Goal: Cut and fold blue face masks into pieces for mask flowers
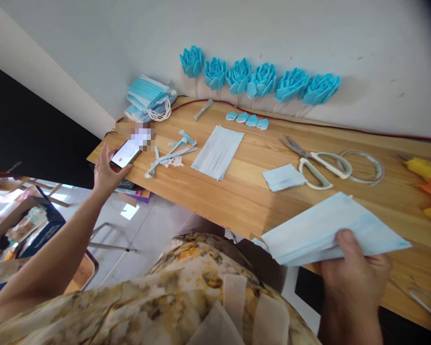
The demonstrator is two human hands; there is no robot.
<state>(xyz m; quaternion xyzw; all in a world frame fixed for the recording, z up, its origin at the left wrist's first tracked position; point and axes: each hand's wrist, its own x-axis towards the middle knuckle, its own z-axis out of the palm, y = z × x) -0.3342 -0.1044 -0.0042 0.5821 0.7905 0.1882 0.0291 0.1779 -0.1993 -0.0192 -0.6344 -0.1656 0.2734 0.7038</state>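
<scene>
At the table's left end, my left hand [108,173] grips the near end of a smartphone [130,147] between thumb and fingers; its screen is lit. My right hand [357,273] pinches a pale blue face-mask sheet [330,230] over the front edge, thumb on top and the other fingers hidden beneath. Just beyond that sheet lie a smaller folded piece [284,177] and white-handled scissors [314,163]. A flat, pleated mask sheet [218,152] rests mid-table. Cut strips and scraps [170,155] are between it and the phone.
Several blue flowers [239,76] on sticks lean at the wall. A stack of masks [149,98] is at the back left, with small folded petals [251,120] farther right. A roll of clear tape [366,166] and a yellow glue gun [425,175] lie right. A cable [345,128] runs along the back.
</scene>
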